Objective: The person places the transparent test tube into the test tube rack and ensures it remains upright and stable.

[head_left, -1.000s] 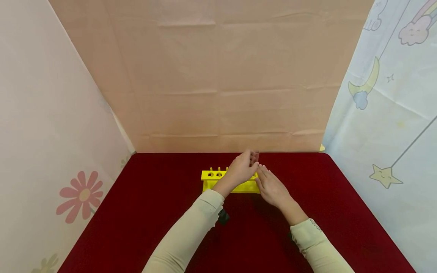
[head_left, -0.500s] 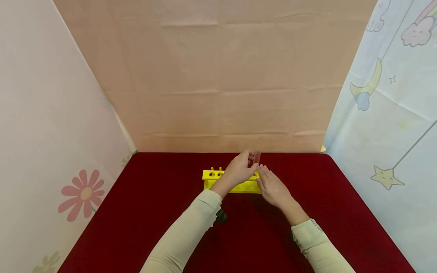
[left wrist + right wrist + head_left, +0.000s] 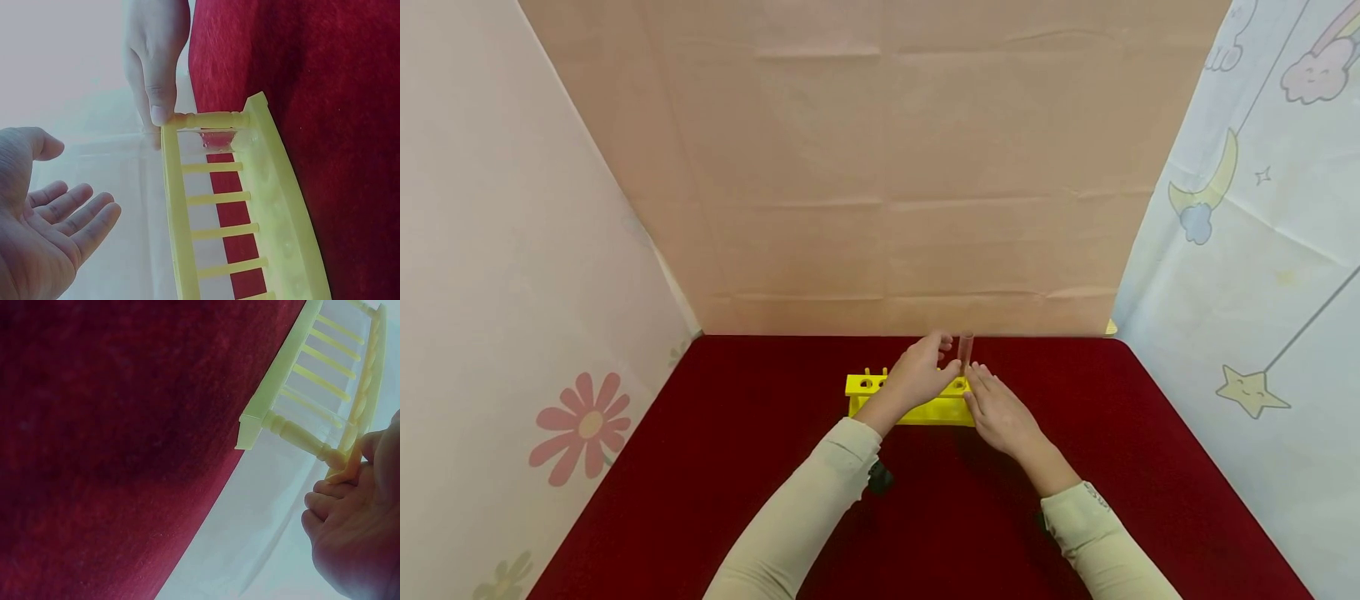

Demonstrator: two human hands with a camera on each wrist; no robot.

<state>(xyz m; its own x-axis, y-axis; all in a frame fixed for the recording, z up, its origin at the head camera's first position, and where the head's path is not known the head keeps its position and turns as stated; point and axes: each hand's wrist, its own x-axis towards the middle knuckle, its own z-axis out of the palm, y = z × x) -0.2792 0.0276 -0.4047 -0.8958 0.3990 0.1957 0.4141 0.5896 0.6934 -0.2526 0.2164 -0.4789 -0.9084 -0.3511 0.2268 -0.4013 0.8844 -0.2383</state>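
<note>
Head view: L hand [image 3: 921,372] relaxed, hides rack [image 3: 917,410] mid; R hand [image 3: 1000,412] steadies rack end.

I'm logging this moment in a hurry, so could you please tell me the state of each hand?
Left hand: open, fingers relaxed, holding nothing.
Right hand: straight fingers touch the yellow rack end; open.

The head view is evenly and softly lit, sharp throughout, with only faint shadows on the red table [image 3: 737,467] under the sleeves. Both wrist views are washed out: the background beyond the yellow rack [image 3: 250,206] blows to white haze, and the left hand [image 3: 50,231] nearest the lens looks soft and pale.
</note>
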